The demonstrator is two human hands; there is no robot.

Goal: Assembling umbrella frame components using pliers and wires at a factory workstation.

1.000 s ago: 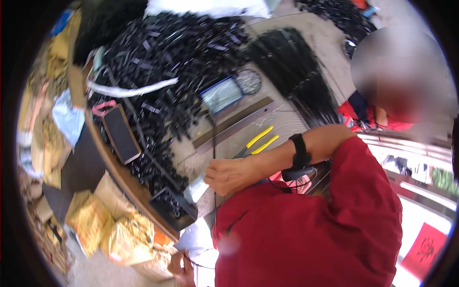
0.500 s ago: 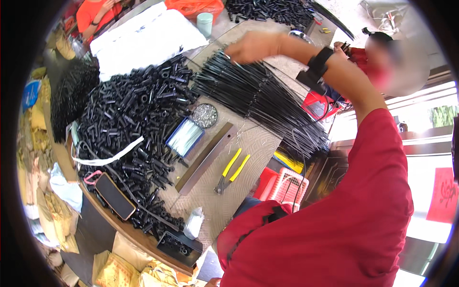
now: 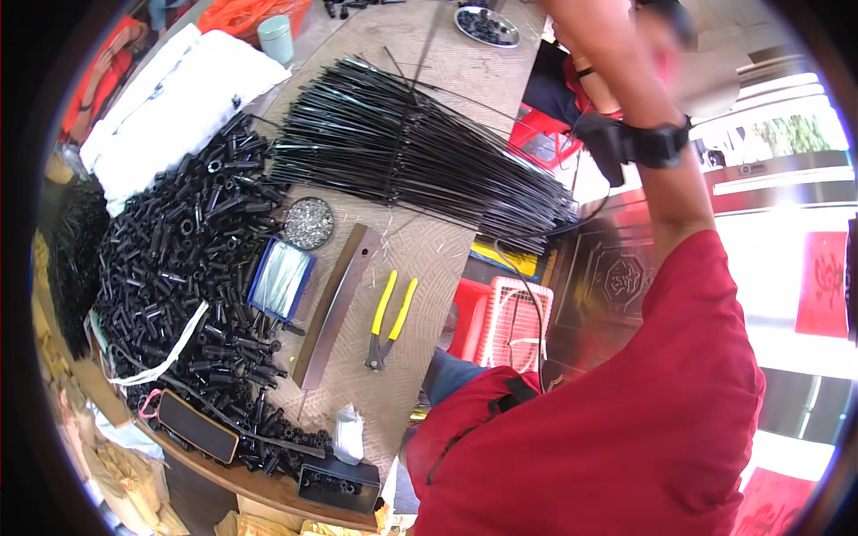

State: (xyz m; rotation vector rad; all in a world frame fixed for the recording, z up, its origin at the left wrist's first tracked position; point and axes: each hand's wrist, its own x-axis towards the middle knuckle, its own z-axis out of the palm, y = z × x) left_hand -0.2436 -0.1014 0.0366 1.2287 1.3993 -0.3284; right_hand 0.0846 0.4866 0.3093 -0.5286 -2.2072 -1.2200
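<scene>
My right hand (image 3: 572, 12) is at the top edge of the view, partly cut off; its fingers are out of sight. A dark strap with a box-like device circles that forearm. Below and left of the hand lies a wide, fanned bundle of thin black rods (image 3: 349, 134). One thin dark line (image 3: 433, 40) runs from the bundle up to the top edge; whether I hold it is hidden. My left hand is not in view. Nearer lie yellow-handled pliers (image 3: 382, 308), a long brown metal bar (image 3: 332, 313) and a blue box (image 3: 308, 284) of thin silvery pieces.
Black tubular parts (image 3: 179, 250) are heaped on the left, beside a white sack (image 3: 179, 107). A round dish (image 3: 308, 223) holds small metal bits. A phone (image 3: 198, 427) and a black tray (image 3: 380, 489) sit at the near edge. Another person (image 3: 601, 85) sits beyond my arm.
My right hand has swung away from the rods' far end, up and right to the top edge. The view has shifted, so the table's things appear further left.
</scene>
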